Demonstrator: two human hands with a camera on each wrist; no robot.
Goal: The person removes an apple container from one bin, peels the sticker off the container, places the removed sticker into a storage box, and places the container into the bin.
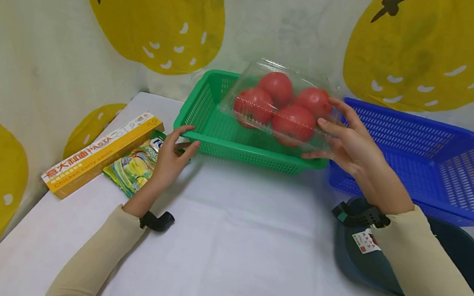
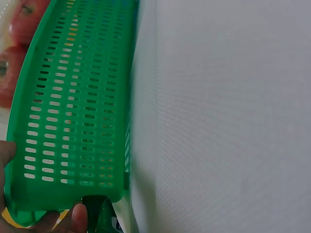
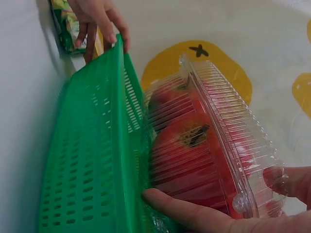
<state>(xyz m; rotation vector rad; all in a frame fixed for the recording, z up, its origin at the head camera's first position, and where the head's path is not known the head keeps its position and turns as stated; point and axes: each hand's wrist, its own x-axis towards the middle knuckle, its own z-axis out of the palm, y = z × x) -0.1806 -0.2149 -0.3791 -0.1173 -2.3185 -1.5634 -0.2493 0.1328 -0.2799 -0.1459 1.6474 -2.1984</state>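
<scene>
Near the table's [image 1: 225, 245] left edge lay a yellow pasta box [image 1: 102, 153], with a green snack packet [image 1: 133, 167] just beside it. The left hand [image 1: 172, 156] gripped the near left corner of the green basket [image 1: 220, 136], thumb and fingers curled round the rim. The basket sat toward the far edge of the table. Over its right half the right hand [image 1: 350, 144] held a clear clamshell of tomatoes [image 1: 279, 106], tilted, fingers spread along its right side and thumb beneath. A blue basket [image 1: 431, 157] stood just right of the green one, and a dark bowl [image 1: 463, 259] sat near the right edge, partly under the right forearm
</scene>
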